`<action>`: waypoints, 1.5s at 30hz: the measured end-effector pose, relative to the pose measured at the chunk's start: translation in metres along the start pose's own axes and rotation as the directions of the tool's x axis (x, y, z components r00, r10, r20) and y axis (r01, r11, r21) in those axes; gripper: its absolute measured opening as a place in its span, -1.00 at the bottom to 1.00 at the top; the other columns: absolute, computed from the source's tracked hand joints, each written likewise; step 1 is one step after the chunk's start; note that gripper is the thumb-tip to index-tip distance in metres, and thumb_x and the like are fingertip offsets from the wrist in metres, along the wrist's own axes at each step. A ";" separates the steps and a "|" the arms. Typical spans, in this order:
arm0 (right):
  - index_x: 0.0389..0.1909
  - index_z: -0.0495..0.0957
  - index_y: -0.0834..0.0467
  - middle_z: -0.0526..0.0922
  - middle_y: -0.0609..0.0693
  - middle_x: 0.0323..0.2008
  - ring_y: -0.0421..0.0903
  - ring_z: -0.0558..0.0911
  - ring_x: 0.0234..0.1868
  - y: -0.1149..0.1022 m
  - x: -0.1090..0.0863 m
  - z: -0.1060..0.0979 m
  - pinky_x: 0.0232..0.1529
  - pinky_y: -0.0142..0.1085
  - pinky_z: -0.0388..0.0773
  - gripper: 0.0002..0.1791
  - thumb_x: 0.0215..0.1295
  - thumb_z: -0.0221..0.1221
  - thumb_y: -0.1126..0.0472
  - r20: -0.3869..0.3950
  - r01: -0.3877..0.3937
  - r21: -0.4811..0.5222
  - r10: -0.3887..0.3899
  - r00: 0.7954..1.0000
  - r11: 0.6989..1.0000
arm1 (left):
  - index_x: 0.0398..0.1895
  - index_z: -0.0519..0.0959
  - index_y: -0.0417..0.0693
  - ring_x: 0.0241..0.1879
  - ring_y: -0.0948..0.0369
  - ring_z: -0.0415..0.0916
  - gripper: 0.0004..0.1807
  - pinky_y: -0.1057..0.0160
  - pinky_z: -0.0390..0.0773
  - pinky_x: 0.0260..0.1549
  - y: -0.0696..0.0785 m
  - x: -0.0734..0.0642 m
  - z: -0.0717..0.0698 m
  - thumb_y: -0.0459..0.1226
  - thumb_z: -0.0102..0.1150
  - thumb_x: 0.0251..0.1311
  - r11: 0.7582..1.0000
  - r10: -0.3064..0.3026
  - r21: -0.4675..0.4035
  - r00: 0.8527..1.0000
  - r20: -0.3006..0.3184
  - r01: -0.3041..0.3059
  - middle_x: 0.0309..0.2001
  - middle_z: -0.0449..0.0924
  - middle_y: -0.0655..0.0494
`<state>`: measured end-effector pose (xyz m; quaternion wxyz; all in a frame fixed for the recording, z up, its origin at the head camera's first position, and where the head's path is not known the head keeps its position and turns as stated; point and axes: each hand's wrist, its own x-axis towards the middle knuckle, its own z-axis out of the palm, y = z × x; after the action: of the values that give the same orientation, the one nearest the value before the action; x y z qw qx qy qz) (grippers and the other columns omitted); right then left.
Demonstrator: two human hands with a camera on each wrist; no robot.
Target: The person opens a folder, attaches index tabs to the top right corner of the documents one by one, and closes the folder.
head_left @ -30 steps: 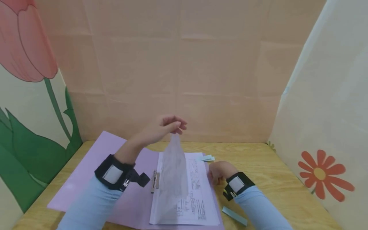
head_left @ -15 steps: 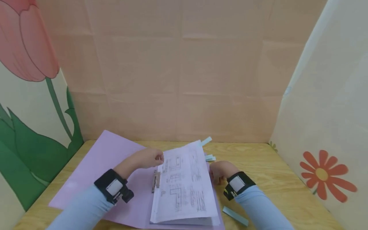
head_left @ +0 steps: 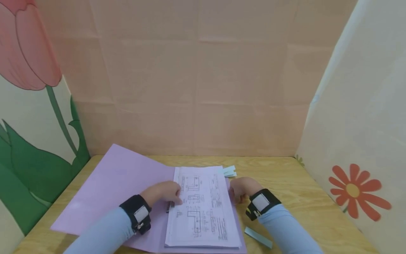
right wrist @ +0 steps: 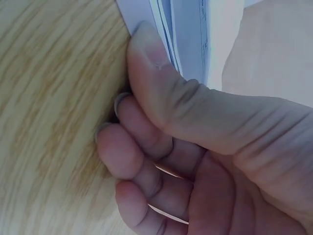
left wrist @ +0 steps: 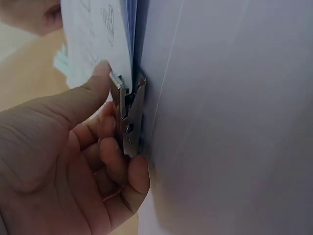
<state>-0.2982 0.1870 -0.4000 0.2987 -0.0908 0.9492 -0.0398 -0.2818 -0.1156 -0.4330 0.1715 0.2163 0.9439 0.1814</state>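
Note:
A stack of printed sheets [head_left: 203, 211] with line drawings lies flat on the right half of an open lilac folder [head_left: 120, 187]. At its left edge my left hand [head_left: 166, 192] grips a metal clip [left wrist: 128, 115], thumb along the near plate and curled fingers round the rest; the clip's mouth faces the paper's edge. My right hand [head_left: 242, 188] is at the right edge of the folder. In the right wrist view the right thumb [right wrist: 154, 73] presses on the lilac edge beside the page edges, with the other fingers curled under it against the table.
Pale blue-green tabs [head_left: 229, 171] stick out past the sheets' upper right corner. A loose strip [head_left: 258, 237] of similar colour lies on the wooden table [head_left: 285, 197] near the right forearm. A beige backdrop [head_left: 196, 88] stands behind the table, with flower-printed panels at both sides.
My left hand has let go of a raised sheet, which dropped flat onto the stack with its tab. The hand then came down and nearer to the clip. The right hand stayed put.

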 end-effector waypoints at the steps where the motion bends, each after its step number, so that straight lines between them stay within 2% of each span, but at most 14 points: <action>1: -0.56 0.62 0.10 0.58 -0.05 -0.60 -0.14 0.50 -0.54 0.000 0.000 0.000 -0.55 -0.40 0.28 -0.85 0.08 0.35 0.36 -0.002 0.001 -0.001 -0.001 1.000 1.000 | -0.61 0.46 0.00 -0.59 0.25 0.43 -0.69 0.32 0.34 -0.51 0.001 0.000 0.001 -0.09 0.35 0.09 1.000 -0.006 0.011 1.000 -0.003 0.006 -0.62 0.52 0.18; 6: -0.59 0.61 0.11 0.56 -0.06 -0.63 -0.15 0.46 -0.58 -0.001 -0.002 -0.001 -0.59 -0.41 0.23 -0.84 0.08 0.37 0.33 -0.020 0.016 0.005 -0.016 1.000 1.000 | -0.57 0.46 -0.01 -0.60 0.25 0.45 -0.70 0.32 0.38 -0.50 0.008 -0.002 0.000 -0.08 0.34 0.09 0.998 -0.040 0.051 0.999 -0.010 0.041 -0.61 0.51 0.16; 10: -0.60 0.61 0.11 0.54 -0.07 -0.66 -0.17 0.41 -0.62 0.003 0.000 -0.002 -0.61 -0.42 0.18 -0.84 0.09 0.36 0.31 -0.002 0.043 0.002 -0.043 0.999 0.999 | -0.55 0.45 0.00 -0.57 0.25 0.43 -0.70 0.31 0.39 -0.49 0.011 -0.004 0.000 -0.07 0.33 0.10 0.996 -0.058 0.074 0.998 -0.017 0.059 -0.59 0.50 0.16; 14: -0.60 0.59 0.14 0.52 -0.08 -0.66 -0.18 0.40 -0.60 0.001 -0.003 -0.005 -0.55 -0.39 0.22 -0.83 0.11 0.35 0.28 0.009 0.061 -0.040 -0.061 0.998 0.997 | -0.54 0.45 0.00 -0.56 0.25 0.41 -0.70 0.31 0.39 -0.48 0.012 -0.004 0.000 -0.06 0.33 0.09 0.994 -0.068 0.080 0.997 -0.022 0.069 -0.58 0.49 0.16; 16: -0.58 0.57 0.15 0.52 -0.06 -0.63 -0.16 0.41 -0.57 -0.006 -0.007 -0.006 -0.49 -0.36 0.26 -0.83 0.15 0.32 0.30 -0.017 0.054 -0.063 -0.055 0.998 0.997 | -0.54 0.45 -0.01 -0.55 0.24 0.41 -0.70 0.31 0.39 -0.47 0.013 -0.005 0.000 -0.07 0.34 0.09 0.994 -0.073 0.077 0.997 -0.022 0.074 -0.58 0.49 0.16; 18: -0.57 0.53 0.14 0.51 -0.05 -0.60 -0.14 0.43 -0.53 -0.019 -0.010 -0.006 -0.43 -0.32 0.30 -0.82 0.19 0.28 0.30 -0.075 0.067 -0.102 -0.075 0.994 0.993 | -0.54 0.46 -0.01 -0.55 0.24 0.42 -0.70 0.30 0.39 -0.46 0.013 -0.005 0.000 -0.08 0.33 0.09 0.994 -0.078 0.074 0.997 -0.020 0.079 -0.57 0.49 0.15; 21: -0.53 0.49 0.10 0.49 -0.06 -0.57 -0.14 0.43 -0.49 -0.041 -0.013 -0.001 -0.39 -0.30 0.33 -0.82 0.26 0.21 0.28 -0.149 0.152 -0.126 -0.170 0.974 0.980 | -0.53 0.46 -0.01 -0.54 0.24 0.42 -0.71 0.30 0.39 -0.45 0.012 -0.006 0.001 -0.07 0.33 0.09 0.993 -0.089 0.074 0.996 -0.016 0.090 -0.57 0.49 0.15; 23: -0.51 0.48 0.07 0.48 -0.10 -0.56 -0.18 0.44 -0.48 -0.055 -0.011 0.006 -0.38 -0.34 0.35 -0.82 0.30 0.18 0.23 -0.148 0.231 -0.126 -0.249 0.957 0.965 | -0.53 0.46 0.00 -0.53 0.24 0.41 -0.71 0.30 0.39 -0.44 0.012 -0.006 0.002 -0.07 0.33 0.09 0.992 -0.092 0.080 0.996 -0.017 0.093 -0.57 0.49 0.16; 25: -0.49 0.47 0.02 0.48 -0.13 -0.55 -0.22 0.45 -0.47 -0.066 -0.009 0.014 -0.36 -0.37 0.36 -0.82 0.33 0.17 0.18 -0.108 0.275 -0.088 -0.284 0.953 0.957 | -0.53 0.46 0.00 -0.53 0.24 0.41 -0.71 0.30 0.40 -0.44 0.012 -0.005 0.002 -0.06 0.33 0.09 0.992 -0.093 0.086 0.996 -0.016 0.094 -0.57 0.49 0.16; 28: -0.48 0.48 0.00 0.49 -0.15 -0.54 -0.24 0.47 -0.47 -0.070 -0.006 0.024 -0.35 -0.40 0.38 -0.83 0.32 0.17 0.14 -0.069 0.274 -0.047 -0.277 0.958 0.961 | -0.53 0.46 0.00 -0.54 0.24 0.42 -0.71 0.30 0.40 -0.45 0.012 -0.004 0.003 -0.06 0.32 0.10 0.992 -0.091 0.084 0.996 -0.013 0.091 -0.57 0.49 0.16; 31: -0.48 0.48 0.01 0.51 -0.12 -0.53 -0.21 0.50 -0.48 -0.060 -0.003 0.026 -0.37 -0.38 0.40 -0.84 0.32 0.17 0.16 -0.086 0.235 -0.021 -0.236 0.968 0.972 | -0.53 0.46 0.01 -0.54 0.24 0.43 -0.71 0.30 0.41 -0.44 0.011 -0.003 0.003 -0.05 0.32 0.10 0.993 -0.090 0.080 0.996 -0.015 0.091 -0.57 0.50 0.16; 35: -0.51 0.50 0.10 0.52 -0.06 -0.57 -0.15 0.49 -0.53 -0.030 -0.005 0.021 -0.45 -0.37 0.37 -0.81 0.32 0.15 0.24 -0.113 0.163 -0.015 -0.164 0.980 0.986 | -0.53 0.46 0.02 -0.53 0.25 0.41 -0.70 0.31 0.40 -0.43 0.011 -0.001 0.004 -0.04 0.31 0.09 0.991 -0.091 0.091 0.996 -0.022 0.093 -0.57 0.49 0.17; 40: -0.53 0.51 0.16 0.56 -0.02 -0.60 -0.13 0.50 -0.56 0.004 -0.013 0.011 -0.51 -0.38 0.36 -0.80 0.32 0.14 0.29 -0.085 0.060 0.005 -0.059 0.995 0.998 | -0.53 0.46 0.01 -0.54 0.24 0.41 -0.70 0.30 0.40 -0.45 0.013 -0.001 0.003 -0.04 0.31 0.10 0.991 -0.088 0.101 0.996 -0.021 0.089 -0.57 0.48 0.16; 45: -0.48 0.51 0.14 0.56 -0.01 -0.57 -0.12 0.50 -0.53 0.013 -0.014 0.010 -0.46 -0.35 0.37 -0.83 0.35 0.12 0.28 -0.066 0.064 0.067 -0.059 0.996 0.996 | -0.49 0.46 0.02 -0.54 0.25 0.41 -0.72 0.31 0.39 -0.47 0.013 -0.007 0.000 -0.04 0.29 0.14 0.993 -0.066 0.101 0.998 -0.009 0.067 -0.57 0.49 0.17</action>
<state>-0.2830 0.2028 -0.4016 0.2699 -0.1083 0.9531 -0.0845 -0.2714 -0.1082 -0.4265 0.1638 0.1927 0.9590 0.1279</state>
